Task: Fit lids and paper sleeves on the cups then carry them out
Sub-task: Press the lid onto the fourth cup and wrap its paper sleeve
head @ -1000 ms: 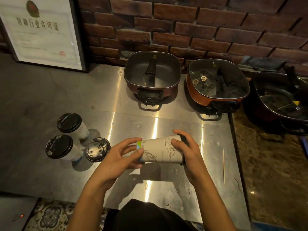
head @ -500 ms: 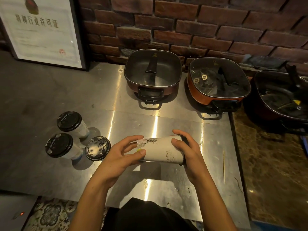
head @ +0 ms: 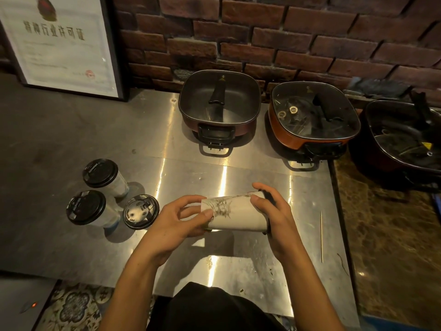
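Note:
I hold a paper cup (head: 241, 215) on its side above the steel counter (head: 238, 266), wrapped in a white sleeve with a dark ink drawing. My left hand (head: 177, 224) pinches the sleeve's left end with thumb and fingers. My right hand (head: 274, 216) grips the cup's black-lidded right end; the lid is mostly hidden by the fingers. At the left stand three more cups with black lids (head: 100, 173) (head: 86, 207) (head: 140, 211).
Three square electric hot pots (head: 219, 108) (head: 312, 115) (head: 405, 137) line the brick wall at the back. A framed certificate (head: 59, 44) leans at the far left. A thin wooden skewer (head: 321, 235) lies near the counter's right edge.
The cup has been turned about its long axis between my hands: the coloured patch and wave print rolled away and an ink drawing now faces up. My hands stay in place.

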A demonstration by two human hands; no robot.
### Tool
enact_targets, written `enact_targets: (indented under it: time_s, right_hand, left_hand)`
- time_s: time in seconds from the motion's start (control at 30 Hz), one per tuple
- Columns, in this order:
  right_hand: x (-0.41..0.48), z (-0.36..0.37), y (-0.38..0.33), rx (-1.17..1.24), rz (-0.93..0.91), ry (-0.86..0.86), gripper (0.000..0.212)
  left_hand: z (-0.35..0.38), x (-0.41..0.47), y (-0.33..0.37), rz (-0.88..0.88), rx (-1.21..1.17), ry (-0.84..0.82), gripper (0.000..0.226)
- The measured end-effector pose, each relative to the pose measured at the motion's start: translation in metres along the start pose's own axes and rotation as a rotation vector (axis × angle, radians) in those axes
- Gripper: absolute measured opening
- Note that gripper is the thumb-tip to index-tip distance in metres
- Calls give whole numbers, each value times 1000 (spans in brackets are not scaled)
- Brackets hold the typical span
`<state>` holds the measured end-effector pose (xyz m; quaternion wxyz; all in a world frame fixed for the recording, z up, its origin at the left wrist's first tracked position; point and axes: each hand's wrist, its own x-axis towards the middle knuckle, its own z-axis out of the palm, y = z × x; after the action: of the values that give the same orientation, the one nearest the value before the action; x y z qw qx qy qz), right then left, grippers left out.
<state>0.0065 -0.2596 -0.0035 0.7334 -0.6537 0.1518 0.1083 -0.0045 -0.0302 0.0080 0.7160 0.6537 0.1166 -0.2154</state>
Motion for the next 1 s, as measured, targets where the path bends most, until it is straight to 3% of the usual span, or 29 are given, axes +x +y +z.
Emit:
enact_targets:
  time_s: [0.23, 0.37, 0.67, 0.8, 1.0]
  right_hand:
    - [1, -2, 1, 15, -7, -9, 32]
    - [2, -3, 0, 27, -22, -11, 32]
    - [3, -3, 5, 26, -32, -30, 33]
    - [4, -2, 6, 38, -33, -34, 34]
    - [6, 1, 14, 59, -26, -9, 33]
  left_hand:
    - [2, 1, 3, -38, -7, 6, 49]
    - [1, 0, 2, 59, 50, 7, 50]
    - [-1, -1, -1, 75, 66, 11, 49]
    - [2, -1, 1, 7, 7, 32, 46]
    - [3, -8, 4, 103, 83, 48, 48]
